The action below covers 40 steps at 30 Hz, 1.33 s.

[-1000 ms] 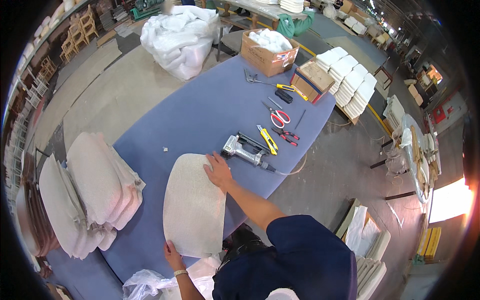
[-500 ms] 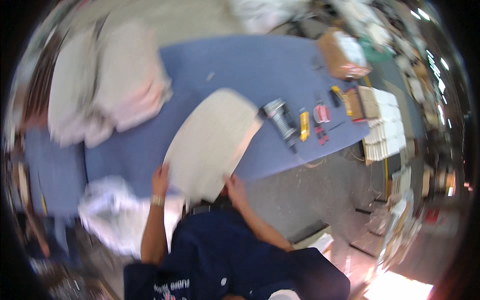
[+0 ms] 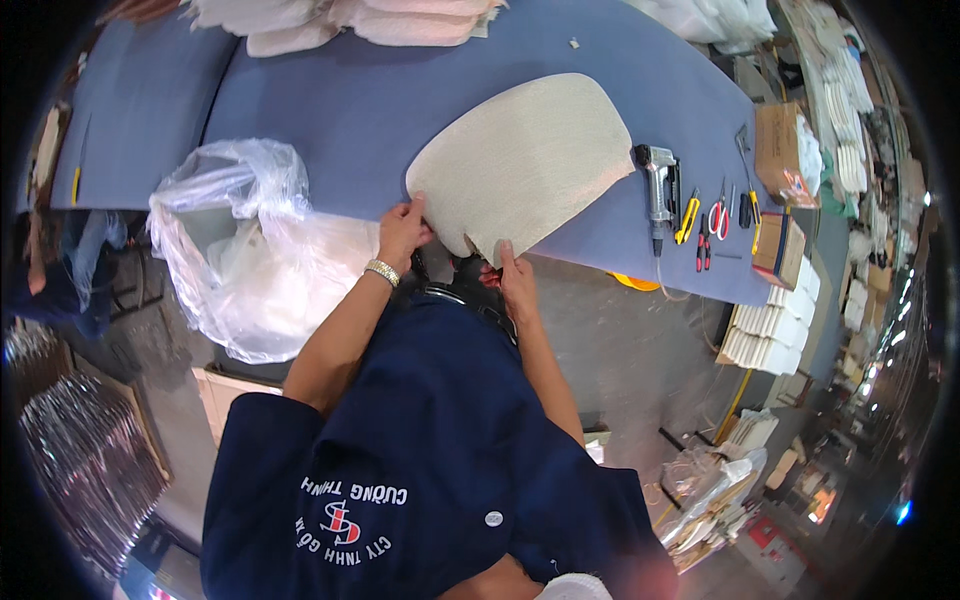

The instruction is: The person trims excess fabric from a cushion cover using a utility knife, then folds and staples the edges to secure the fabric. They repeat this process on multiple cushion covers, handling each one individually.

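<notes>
A beige, fabric-faced panel [image 3: 525, 160] with rounded corners, like a chair seat or back pad, lies over the blue table's near edge. My left hand [image 3: 403, 230], with a metal-banded watch on its wrist, is closed on the panel's near left edge. My right hand [image 3: 515, 278] grips the near edge further right, thumb on top and fingers hidden beneath. A small dark notch or gap shows in the edge between my hands. Right of the panel lies a pneumatic staple gun [image 3: 657, 195] with a hose.
On the blue table [image 3: 330, 110] lie a yellow cutter [image 3: 687, 216], red-handled scissors [image 3: 718, 218], a red-and-black tool [image 3: 703, 245] and a cardboard box [image 3: 780, 150]. Stacked beige pads [image 3: 400, 20] sit at the far side. A clear plastic bag [image 3: 240, 250] of white material stands at left.
My view has swung, so the table and tools appear shifted right and the pad stacks moved up. Both hands keep hold of the panel, which now appears turned more to the right.
</notes>
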### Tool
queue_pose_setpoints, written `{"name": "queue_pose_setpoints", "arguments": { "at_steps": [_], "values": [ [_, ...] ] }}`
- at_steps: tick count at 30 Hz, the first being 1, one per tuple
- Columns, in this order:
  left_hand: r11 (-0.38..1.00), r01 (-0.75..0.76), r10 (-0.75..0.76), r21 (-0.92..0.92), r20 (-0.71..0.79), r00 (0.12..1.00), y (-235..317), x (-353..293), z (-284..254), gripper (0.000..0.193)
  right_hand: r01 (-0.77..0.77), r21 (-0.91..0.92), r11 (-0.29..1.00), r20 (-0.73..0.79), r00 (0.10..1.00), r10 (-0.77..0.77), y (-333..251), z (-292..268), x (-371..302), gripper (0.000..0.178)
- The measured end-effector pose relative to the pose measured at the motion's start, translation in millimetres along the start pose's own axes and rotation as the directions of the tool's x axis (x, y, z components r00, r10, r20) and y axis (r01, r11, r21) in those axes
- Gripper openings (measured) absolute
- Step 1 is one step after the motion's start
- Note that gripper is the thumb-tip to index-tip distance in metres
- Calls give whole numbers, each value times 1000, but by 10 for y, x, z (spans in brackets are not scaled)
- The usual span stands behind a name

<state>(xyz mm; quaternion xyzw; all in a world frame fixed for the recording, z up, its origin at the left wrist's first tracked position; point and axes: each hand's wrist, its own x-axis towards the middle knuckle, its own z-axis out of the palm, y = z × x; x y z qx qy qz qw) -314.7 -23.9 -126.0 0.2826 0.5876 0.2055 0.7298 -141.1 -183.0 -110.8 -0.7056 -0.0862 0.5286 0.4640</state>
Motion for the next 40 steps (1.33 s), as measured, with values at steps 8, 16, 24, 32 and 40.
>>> {"name": "queue_pose_setpoints", "arguments": {
  "at_steps": [8,16,24,32,40],
  "values": [
    [992,74,-61,-106,123,990,-88,-216,294,95,374,-462,804,154,927,-343,-511,-150,-14,61],
    [943,145,-96,-301,169,981,309,-386,547,82,422,-480,769,106,898,-427,-1411,187,-396,58],
    [791,303,-141,-531,324,935,549,-746,579,66,474,-223,852,175,879,-443,-1778,378,-326,51],
    [606,-557,666,568,21,746,546,-1145,77,70,497,-132,858,289,847,-447,-1765,684,-146,51],
    [376,-735,792,565,216,571,730,-907,281,75,502,-135,854,304,841,-447,-1872,762,-42,48]
  ]
}}
